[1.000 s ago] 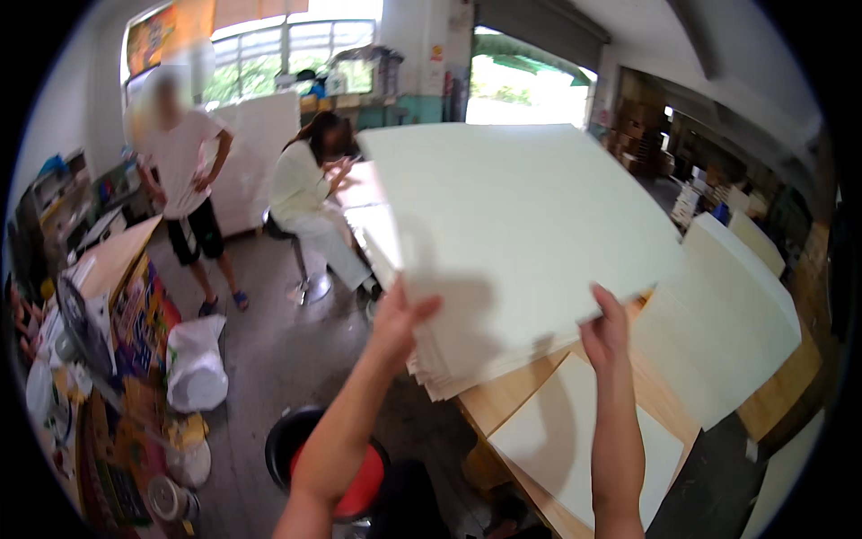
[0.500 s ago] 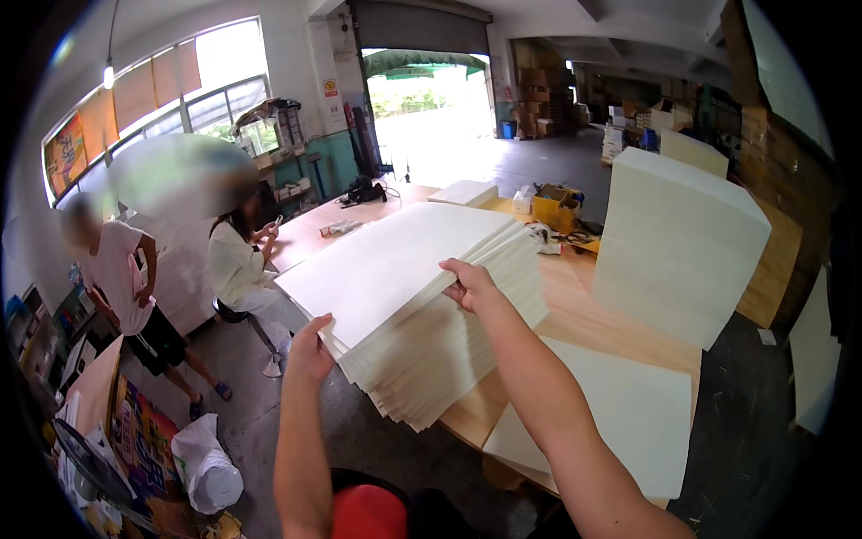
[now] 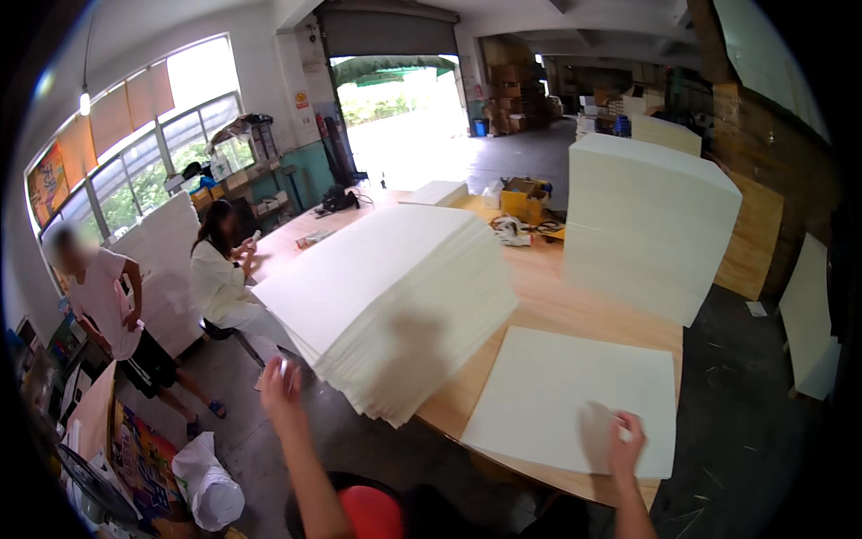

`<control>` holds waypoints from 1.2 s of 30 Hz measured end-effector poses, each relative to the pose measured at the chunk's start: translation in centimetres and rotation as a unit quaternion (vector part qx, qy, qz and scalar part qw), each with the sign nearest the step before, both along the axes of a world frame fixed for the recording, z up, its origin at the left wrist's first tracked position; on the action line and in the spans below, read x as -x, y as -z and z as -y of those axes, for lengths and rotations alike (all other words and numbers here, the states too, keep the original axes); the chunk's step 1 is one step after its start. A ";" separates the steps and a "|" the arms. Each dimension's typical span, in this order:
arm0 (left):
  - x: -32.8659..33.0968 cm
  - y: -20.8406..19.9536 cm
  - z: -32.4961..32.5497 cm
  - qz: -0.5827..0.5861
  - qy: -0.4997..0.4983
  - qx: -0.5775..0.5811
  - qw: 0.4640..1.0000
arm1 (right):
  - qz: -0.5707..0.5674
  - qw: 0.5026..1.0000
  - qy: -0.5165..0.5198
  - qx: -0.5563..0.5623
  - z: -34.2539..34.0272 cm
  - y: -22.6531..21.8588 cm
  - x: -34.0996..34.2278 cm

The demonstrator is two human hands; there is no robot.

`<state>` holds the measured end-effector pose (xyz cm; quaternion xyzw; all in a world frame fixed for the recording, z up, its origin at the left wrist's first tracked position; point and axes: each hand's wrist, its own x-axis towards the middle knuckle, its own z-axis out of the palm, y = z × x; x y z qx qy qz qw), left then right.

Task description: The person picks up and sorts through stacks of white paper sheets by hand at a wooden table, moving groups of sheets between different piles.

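Observation:
A tall, slightly fanned stack of large white sheets point(image 3: 377, 260) stands on the wooden table, its near edges uneven. Just off its near left corner is my left hand point(image 3: 283, 391), raised and apart from the sheets. Its fingers are smeared by motion, and a small pale glint shows among them. Over the near right part of a low pile of white sheets point(image 3: 557, 395) hovers my right hand point(image 3: 626, 440), casting a shadow on it. Its fingers are curled together around something small and whitish that I cannot make out.
A taller block of white sheets point(image 3: 651, 225) stands at the table's right edge. Farther back are a yellow box point(image 3: 525, 199) of odds and ends and a black bag-like item point(image 3: 337, 199). One person sits at the table's left side point(image 3: 220, 278); another stands behind point(image 3: 108, 296).
Both my hands have let go of the top sheet of the fanned stack. The left has drawn back toward me; the right has moved across to the low pile. The view has shifted slightly.

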<state>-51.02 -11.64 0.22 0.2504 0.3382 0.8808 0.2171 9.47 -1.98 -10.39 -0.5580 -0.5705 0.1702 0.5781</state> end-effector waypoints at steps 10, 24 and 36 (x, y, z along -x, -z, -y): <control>-26.7 15.9 -4.3 -0.619 -0.122 0.325 0.704 | -0.146 0.961 0.065 0.227 9.3 10.2 -18.5; -38.2 9.9 -8.0 -0.624 0.078 0.119 0.768 | -0.056 0.957 0.089 0.270 12.2 6.4 -15.9; -49.7 11.0 -10.1 -0.573 0.419 -0.003 0.704 | -0.120 0.948 0.039 0.291 11.1 -3.0 -15.5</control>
